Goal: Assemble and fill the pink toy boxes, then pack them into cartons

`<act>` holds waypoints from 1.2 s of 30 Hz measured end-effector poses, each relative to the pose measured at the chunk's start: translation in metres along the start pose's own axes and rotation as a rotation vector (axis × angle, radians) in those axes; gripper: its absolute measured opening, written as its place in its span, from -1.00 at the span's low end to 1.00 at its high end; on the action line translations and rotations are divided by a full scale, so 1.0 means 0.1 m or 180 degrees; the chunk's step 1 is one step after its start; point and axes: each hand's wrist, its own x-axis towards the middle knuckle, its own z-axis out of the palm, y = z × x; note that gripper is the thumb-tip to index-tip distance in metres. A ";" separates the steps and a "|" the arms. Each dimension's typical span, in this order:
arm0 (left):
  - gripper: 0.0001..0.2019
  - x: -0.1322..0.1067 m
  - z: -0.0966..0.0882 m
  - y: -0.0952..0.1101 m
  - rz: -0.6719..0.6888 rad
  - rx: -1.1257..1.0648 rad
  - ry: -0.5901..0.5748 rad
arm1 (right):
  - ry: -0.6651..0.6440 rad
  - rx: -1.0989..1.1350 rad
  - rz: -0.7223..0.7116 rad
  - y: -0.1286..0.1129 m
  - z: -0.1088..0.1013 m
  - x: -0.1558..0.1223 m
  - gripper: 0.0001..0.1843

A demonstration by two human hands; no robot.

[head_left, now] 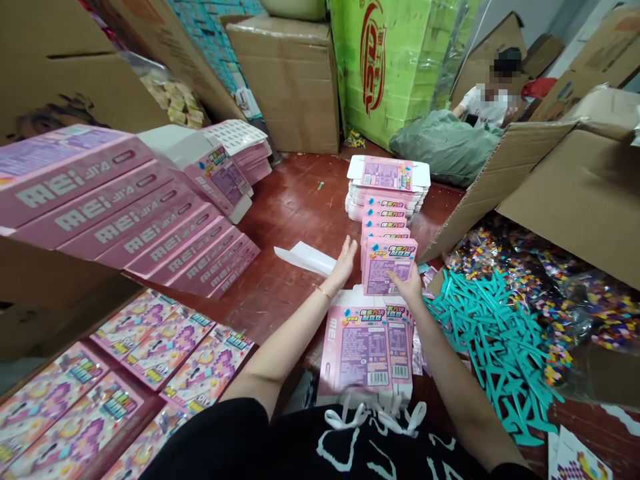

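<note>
**Both hands at the pink carton row, floor level**

Open room: a strip of bare red-brown floor (295, 200) runs left of the hands toward the back. It is hemmed on the left by a slanted bank of assembled pink boxes (125, 213) and on the right by the flap edge of an open cardboard box (575, 200). A white flat sheet (305, 257) lies on the floor just beside the left hand.

Hands: left hand (345, 260) open, fingers straight, flat against the left side of the carton row (385, 227). Right hand (407, 287) closed on the lower edge of the front carton (389, 267), which stands upright at the near end of that row.

Containers: the cardboard box holds bags of small multicoloured pieces (575, 293). A pile of teal plastic pieces (500, 333) spills at its mouth.

Around: a stack of flat cartons (387, 180) behind the row, more flat cartons (360, 347) near the lap, and a tray of printed boxes (150, 347) lower left. A green sack (445, 147) and another person (493, 93) are at the back.
</note>
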 end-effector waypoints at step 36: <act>-0.21 -0.82 -0.69 -0.20 -0.0786 0.1773 0.1077 | 0.0302 -0.0961 -0.1434 -0.57 0.05 -0.54 -0.32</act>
